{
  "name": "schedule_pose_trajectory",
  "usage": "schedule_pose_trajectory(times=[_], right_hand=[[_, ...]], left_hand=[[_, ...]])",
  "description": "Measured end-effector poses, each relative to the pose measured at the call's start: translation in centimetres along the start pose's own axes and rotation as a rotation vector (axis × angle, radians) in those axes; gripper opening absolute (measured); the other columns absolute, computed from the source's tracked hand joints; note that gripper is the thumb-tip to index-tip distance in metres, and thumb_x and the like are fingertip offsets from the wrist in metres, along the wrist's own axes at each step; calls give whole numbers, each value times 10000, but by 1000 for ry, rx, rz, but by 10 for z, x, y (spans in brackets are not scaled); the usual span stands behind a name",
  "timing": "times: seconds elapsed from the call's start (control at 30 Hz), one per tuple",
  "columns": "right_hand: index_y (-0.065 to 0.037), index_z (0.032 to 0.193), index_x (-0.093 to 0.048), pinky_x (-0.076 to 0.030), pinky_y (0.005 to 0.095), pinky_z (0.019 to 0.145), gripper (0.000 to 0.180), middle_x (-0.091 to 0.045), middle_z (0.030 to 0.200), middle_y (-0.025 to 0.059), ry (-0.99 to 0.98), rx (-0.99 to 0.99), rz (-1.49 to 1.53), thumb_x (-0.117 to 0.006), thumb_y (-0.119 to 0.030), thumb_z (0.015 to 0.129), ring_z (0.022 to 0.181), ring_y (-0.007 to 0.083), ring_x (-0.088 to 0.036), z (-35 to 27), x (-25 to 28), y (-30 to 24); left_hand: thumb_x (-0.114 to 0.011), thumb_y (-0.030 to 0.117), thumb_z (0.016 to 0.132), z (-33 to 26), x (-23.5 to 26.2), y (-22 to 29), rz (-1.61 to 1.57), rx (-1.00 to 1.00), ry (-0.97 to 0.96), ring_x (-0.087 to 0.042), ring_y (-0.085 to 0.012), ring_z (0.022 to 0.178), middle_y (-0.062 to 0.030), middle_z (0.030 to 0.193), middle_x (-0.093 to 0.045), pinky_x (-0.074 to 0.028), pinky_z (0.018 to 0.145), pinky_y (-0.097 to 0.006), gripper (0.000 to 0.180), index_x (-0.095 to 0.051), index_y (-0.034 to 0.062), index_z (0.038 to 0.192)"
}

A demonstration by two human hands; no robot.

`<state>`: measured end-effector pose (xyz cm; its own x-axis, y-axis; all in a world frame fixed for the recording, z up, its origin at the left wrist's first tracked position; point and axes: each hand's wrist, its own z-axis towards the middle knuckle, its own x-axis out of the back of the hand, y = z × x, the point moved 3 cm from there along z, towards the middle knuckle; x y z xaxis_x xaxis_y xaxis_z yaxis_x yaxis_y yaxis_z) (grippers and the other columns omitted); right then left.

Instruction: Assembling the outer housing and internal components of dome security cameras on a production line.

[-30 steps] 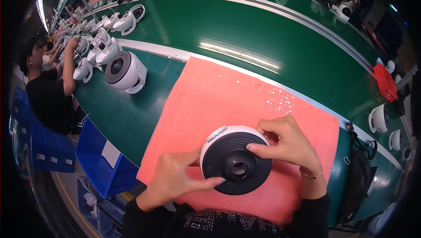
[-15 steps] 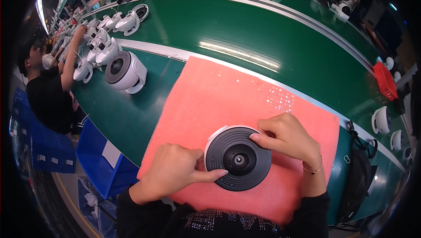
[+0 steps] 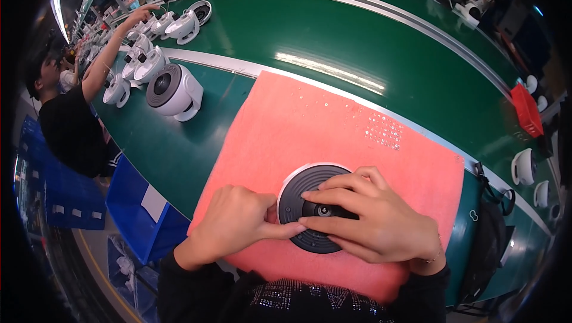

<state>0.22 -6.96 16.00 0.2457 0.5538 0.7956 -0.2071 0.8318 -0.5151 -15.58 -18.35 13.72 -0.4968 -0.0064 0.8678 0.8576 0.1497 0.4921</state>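
Note:
A round white device with a black ribbed face [image 3: 310, 195] lies face up on a pink foam mat [image 3: 310, 120]. My left hand [image 3: 232, 225] grips its left rim, thumb pressed onto the black face. My right hand [image 3: 375, 222] lies over its right half, fingers stretched across the centre hole. Much of the device's right side is hidden under that hand.
Several white round devices [image 3: 173, 88] stand on the green conveyor table [image 3: 333, 31] at the left, where another person [image 3: 68, 114] reaches toward them. Blue bins [image 3: 140, 204] sit below the table edge. A red box [image 3: 527, 111] and more white units [image 3: 524, 165] are at the right.
The device was tilted with its white side showing; it now lies flat, black face up. My right hand has slid from its top edge over the face.

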Motion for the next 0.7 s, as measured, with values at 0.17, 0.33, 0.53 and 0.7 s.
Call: schedule_pose_trajectory(times=[0.17,0.33,0.53,0.7], right_hand=[[-74,1058,-599,-353,385,858,373,-549,1097,80,48,-5,111,-688,-198,717,1032,237,-499,1,-6,2],[-78,1073,-567,-331,412,857,428,-491,1020,75,41,-261,9,-708,-221,694,1028,274,-450,1,4,4],[-83,1111,-563,-312,438,895,450,-481,1088,88,-41,-83,15,-697,-238,710,1083,302,-392,-3,2,7],[-29,1134,-541,-399,417,867,486,-524,1116,161,259,-334,-3,-620,-369,796,1039,334,-458,-2,4,32]], left_hand=[[-688,517,674,1,1,1,14,2,-30,-516,-262,389,-99,430,-485,-405,411,-346,511,-603,20,592],[-684,510,684,2,2,1,-37,31,-30,-534,-253,404,-93,447,-511,-417,429,-341,502,-603,22,593],[-685,515,678,4,3,0,19,33,-84,-541,-258,412,-91,453,-520,-423,439,-337,511,-604,17,595],[-667,497,706,8,0,-4,158,119,-181,-554,-257,439,-112,487,-547,-440,473,-338,499,-621,5,635]])
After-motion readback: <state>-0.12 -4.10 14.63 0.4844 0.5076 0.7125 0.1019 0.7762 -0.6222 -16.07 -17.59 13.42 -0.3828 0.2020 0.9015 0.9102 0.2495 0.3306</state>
